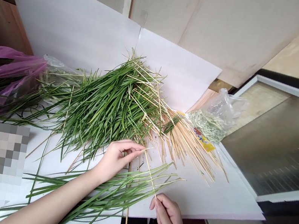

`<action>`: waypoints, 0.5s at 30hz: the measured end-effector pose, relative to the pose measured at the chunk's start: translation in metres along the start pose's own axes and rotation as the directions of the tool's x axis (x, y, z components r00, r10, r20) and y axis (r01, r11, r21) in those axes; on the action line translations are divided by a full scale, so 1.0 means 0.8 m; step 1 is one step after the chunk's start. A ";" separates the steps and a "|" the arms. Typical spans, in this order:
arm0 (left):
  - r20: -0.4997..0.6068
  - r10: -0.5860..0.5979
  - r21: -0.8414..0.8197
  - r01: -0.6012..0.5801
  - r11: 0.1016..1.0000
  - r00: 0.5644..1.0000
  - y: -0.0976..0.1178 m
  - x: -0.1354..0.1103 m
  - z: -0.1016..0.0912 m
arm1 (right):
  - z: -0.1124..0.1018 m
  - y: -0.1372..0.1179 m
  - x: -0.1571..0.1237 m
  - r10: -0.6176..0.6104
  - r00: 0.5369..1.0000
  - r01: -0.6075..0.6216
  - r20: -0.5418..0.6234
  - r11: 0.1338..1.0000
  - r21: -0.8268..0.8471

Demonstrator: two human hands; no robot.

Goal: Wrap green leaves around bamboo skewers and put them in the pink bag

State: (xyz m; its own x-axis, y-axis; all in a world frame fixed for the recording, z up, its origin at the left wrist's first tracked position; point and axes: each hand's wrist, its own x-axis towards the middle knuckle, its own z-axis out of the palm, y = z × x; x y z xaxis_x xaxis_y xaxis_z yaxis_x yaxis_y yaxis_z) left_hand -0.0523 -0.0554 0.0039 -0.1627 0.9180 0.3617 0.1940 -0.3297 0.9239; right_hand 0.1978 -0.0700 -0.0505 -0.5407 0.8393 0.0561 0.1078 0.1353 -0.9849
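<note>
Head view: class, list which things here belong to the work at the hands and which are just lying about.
At work: left hand, right hand, skewer, green blades.
Lying about: grass pile, skewer bundle, clear bag, purple bag, yellow packet.

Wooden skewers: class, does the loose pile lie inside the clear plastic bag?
No, the wooden skewers lie on the white board, outside the clear plastic bag beside them.
</note>
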 end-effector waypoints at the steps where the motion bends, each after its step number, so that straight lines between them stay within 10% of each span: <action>1: 0.009 -0.076 -0.087 0.077 0.993 0.997 -0.001 0.001 0.001 | 0.000 0.000 0.000 -0.002 1.000 0.002 0.000 1.000 -0.002; 6: 0.131 -0.306 -0.420 0.333 0.845 0.943 -0.005 0.005 0.005 | -0.001 0.000 0.001 -0.008 1.000 0.008 0.002 1.000 -0.003; 15: 0.171 -0.351 -0.470 0.390 0.792 0.920 -0.006 0.006 0.003 | -0.001 0.002 0.001 -0.017 1.000 0.017 0.000 1.000 -0.012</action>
State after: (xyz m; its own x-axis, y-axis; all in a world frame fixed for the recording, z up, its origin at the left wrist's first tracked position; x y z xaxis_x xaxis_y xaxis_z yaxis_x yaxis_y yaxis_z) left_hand -0.0519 -0.0492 0.0006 -0.0522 0.9986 -0.0129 -0.3642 -0.0070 0.9313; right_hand 0.1980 -0.0691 -0.0516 -0.5428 0.8367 0.0728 0.1087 0.1559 -0.9818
